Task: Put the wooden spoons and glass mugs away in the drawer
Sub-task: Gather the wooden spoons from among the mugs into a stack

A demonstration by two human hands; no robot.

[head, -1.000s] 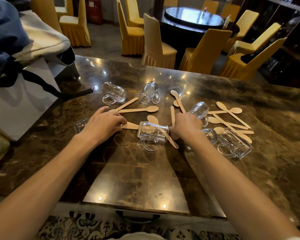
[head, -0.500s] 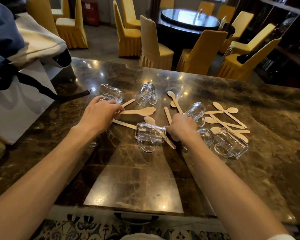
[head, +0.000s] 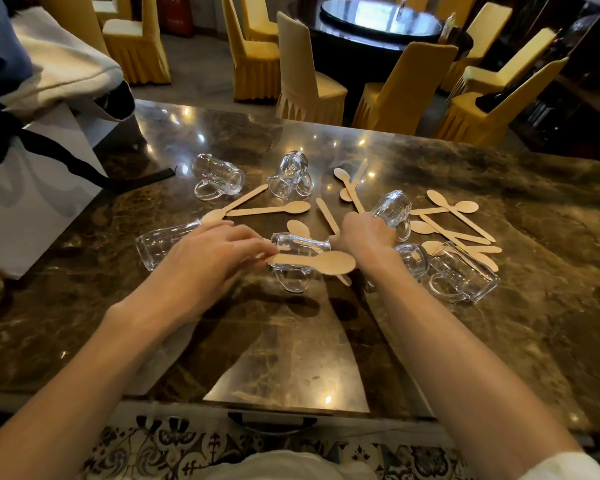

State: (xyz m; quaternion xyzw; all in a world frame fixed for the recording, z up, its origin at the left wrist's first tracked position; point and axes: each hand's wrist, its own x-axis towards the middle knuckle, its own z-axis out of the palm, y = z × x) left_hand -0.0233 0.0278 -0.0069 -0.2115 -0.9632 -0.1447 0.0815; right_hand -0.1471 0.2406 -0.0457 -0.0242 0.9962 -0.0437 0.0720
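At the far left a white paper bag [head: 25, 202] with a black strap stands on the dark marble worktop [head: 291, 358], with cloth heaped on top of it. Just right of the bag a glass mug [head: 160, 242] lies on its side, partly hidden by the left hand [head: 208, 261]. The fingers of that hand pinch the handle end of a wooden spoon [head: 321, 262], which is lifted off the worktop with its bowl pointing right, passing in front of a centre mug [head: 297, 261] that lies on its side. Behind the hand lie two more mugs [head: 219, 176] [head: 291, 174] on their sides, and two loose spoons [head: 269, 210] [head: 236, 206] rest flat between them and the hand. The right hand [head: 368, 237] is curled, knuckles up, around the handle of a spoon on the worktop; how tightly its fingers grip cannot be told. Just beyond it a tipped mug [head: 394, 211] touches the hand. To the right, several spoons [head: 454, 223] lie crossed in a loose pile, with two further mugs [head: 413, 259] [head: 465, 275] on their sides near them. At the near edge below the worktop, a dark drawer handle [head: 272, 422] shows, and the drawer is shut.
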